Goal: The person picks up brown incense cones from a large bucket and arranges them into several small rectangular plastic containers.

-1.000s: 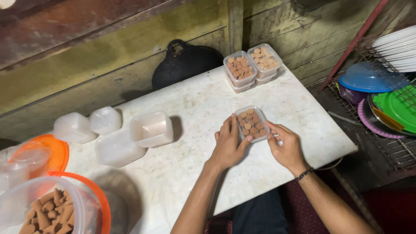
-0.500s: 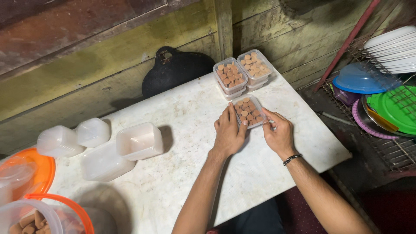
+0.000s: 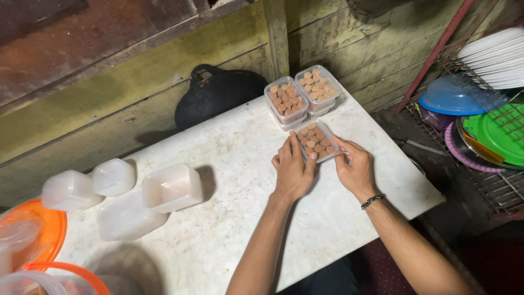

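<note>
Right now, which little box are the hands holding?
On the white table, look toward the far corner by the wooden wall. Two stacks of filled boxes stand there. Just in front, a single clear box of brown rounds lies flat between the left hand and right hand.

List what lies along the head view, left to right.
Orange lid → empty tubs → black pan → left hand → filled box → right hand → blue lid → green plate.

Clear glossy plastic box (image 3: 316, 140), matt mottled stone-like table (image 3: 229, 164), rough weathered wooden wall (image 3: 109, 82), wire metal rack (image 3: 491, 180)
</note>
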